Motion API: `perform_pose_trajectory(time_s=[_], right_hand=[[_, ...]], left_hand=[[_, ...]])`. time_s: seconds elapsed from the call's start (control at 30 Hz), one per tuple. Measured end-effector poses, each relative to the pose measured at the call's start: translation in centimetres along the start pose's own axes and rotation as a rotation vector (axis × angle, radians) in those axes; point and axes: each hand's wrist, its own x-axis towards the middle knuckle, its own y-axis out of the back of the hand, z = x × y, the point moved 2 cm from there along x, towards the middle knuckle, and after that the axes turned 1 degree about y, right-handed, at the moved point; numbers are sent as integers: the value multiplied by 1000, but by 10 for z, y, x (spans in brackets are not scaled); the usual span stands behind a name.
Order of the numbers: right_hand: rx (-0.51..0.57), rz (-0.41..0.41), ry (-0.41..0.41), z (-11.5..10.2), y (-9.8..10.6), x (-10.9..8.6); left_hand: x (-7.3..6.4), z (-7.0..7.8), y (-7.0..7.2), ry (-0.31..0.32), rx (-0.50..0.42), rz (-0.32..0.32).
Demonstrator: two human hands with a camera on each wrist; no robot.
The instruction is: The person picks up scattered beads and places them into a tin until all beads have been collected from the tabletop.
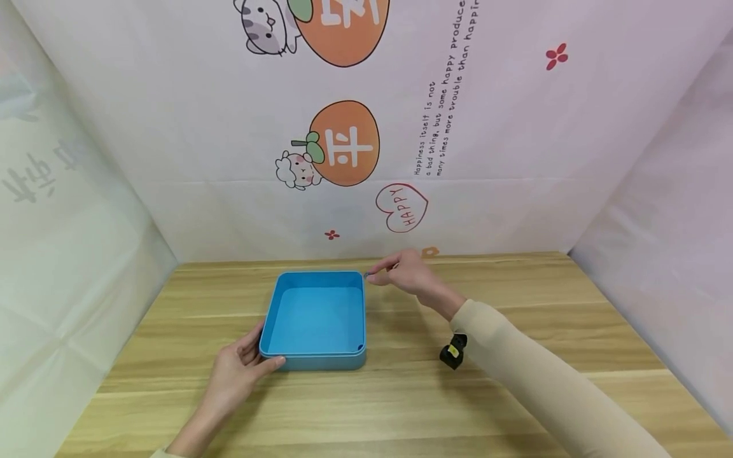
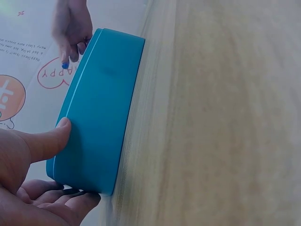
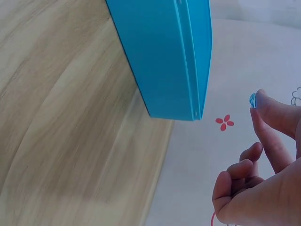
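A shallow, open-topped blue box (image 1: 314,362) rests on the wooden table. My left hand (image 1: 233,375) grips its near left corner, thumb on the front wall and fingers along the left side. In the left wrist view the thumb (image 2: 51,139) presses near the rim. Just off the box's far right corner, my right hand (image 1: 409,275) pinches a small blue-striped bead (image 3: 253,100) between thumb and index finger, with the other fingers curled. One small dark blue bead (image 1: 361,347) shows at the near right corner inside the box.
White cloth with printed cartoons and words (image 1: 487,191) hangs behind the table (image 1: 401,407), and plain cloth walls (image 1: 74,254) flank it. A black wrist device (image 1: 453,352) is strapped at the right sleeve (image 1: 515,356).
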Motion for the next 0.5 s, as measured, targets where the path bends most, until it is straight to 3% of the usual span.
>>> perform_pose_trajectory(time_s=[0.5], right_hand=[[-36, -2, 52, -19, -22, 10]], left_hand=[[0, 0, 0, -2, -13, -3]])
